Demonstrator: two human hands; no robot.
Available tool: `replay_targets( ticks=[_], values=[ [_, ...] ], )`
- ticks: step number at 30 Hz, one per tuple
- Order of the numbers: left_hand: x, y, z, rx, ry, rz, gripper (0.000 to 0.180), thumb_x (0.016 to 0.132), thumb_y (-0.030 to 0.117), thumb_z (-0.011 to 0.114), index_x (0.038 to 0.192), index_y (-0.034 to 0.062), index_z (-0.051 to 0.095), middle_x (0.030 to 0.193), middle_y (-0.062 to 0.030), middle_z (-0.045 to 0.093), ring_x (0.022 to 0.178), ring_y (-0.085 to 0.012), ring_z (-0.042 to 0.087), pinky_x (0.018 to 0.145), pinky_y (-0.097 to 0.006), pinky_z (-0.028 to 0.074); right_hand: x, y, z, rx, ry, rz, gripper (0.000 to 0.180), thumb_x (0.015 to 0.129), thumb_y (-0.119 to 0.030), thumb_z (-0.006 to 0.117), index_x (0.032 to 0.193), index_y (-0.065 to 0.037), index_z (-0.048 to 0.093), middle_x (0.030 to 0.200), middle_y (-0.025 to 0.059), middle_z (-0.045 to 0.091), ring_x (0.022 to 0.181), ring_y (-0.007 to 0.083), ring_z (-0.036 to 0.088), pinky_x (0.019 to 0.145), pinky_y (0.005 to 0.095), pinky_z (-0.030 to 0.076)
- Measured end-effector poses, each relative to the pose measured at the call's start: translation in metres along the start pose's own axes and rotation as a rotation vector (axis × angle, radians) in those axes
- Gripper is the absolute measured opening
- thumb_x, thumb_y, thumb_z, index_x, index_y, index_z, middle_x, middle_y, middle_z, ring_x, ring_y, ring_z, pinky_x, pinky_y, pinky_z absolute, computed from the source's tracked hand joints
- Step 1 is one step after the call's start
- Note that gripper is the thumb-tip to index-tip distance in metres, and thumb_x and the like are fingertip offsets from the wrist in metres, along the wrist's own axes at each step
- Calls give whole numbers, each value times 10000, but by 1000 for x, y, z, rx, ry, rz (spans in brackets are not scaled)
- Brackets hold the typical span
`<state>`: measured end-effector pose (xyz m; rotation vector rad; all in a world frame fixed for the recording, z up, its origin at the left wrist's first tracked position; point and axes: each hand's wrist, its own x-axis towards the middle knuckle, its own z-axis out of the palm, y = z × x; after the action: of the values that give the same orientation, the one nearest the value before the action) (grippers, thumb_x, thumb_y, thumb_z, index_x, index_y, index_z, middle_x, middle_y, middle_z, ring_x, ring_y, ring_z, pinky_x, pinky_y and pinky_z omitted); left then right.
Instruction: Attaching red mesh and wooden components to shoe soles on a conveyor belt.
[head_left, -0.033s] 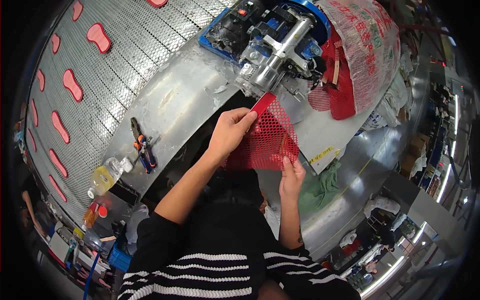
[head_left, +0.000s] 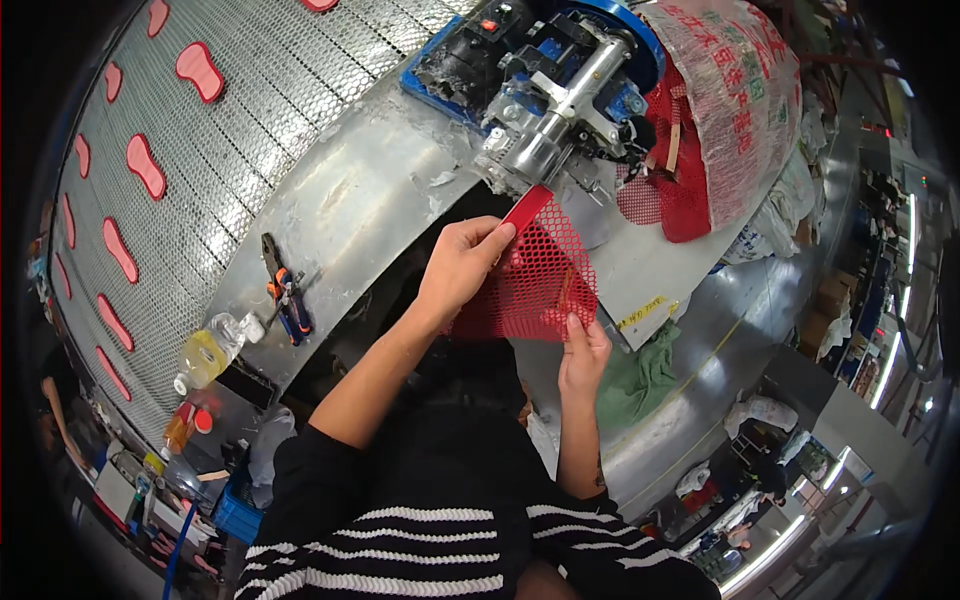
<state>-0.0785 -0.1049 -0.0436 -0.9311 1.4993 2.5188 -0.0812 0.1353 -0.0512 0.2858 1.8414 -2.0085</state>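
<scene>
A red mesh fabric piece (head_left: pixel 530 290) with a solid red band (head_left: pixel 527 206) on its upper edge hangs between my hands. The band's far end reaches the metal head of a small blue and black machine (head_left: pixel 545 140). My left hand (head_left: pixel 462 262) is closed on the piece, thumb on top, just below the machine head. Lower and to the right, my right hand (head_left: pixel 583 360) pinches the mesh near its lower right corner. The fingers under the fabric are partly hidden.
Pliers (head_left: pixel 283 290) and a bottle of yellow liquid (head_left: pixel 207 355) lie on the metal table (head_left: pixel 340 190). Beyond is a mesh conveyor (head_left: pixel 260 90) bearing several red sole-shaped pieces (head_left: pixel 146 167). A large sack (head_left: pixel 735 100) with red mesh material stands right of the machine; green cloth (head_left: pixel 645 375) lies below.
The sole-shaped pieces on the conveyor have shifted very slightly away from me. My hands and the red mesh fabric look the same.
</scene>
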Motion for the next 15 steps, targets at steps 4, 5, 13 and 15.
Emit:
replay_targets(
  ticks=[4,5,13,15],
  values=[
    [-2,-3,-1,-48,34,32,267,1000,226,588,862,23,695,667,52,569,581,-27,427,534,-219,313,4,-1,3,20,-11,-13,194,965,0,566,1124,82,644,1070,119,689,946,139,647,881,279,511],
    [-2,-3,-1,-44,40,33,274,995,219,586,864,5,695,670,45,576,594,-31,443,549,-226,336,5,-1,3,31,-10,-12,201,965,1,566,1133,84,638,1080,123,685,952,143,646,886,281,511],
    [-5,2,-4,-40,113,66,261,994,213,595,887,3,707,677,54,572,583,-19,400,528,-225,301,15,-4,10,96,-63,3,204,966,7,556,1143,80,626,1074,131,679,944,179,662,876,328,545],
    [-2,-5,-4,-41,120,104,262,996,210,590,887,1,705,680,53,574,587,-22,404,531,-225,306,19,-6,13,91,-65,9,207,967,8,553,1148,82,621,1074,133,679,942,183,663,874,331,549]
  ],
)
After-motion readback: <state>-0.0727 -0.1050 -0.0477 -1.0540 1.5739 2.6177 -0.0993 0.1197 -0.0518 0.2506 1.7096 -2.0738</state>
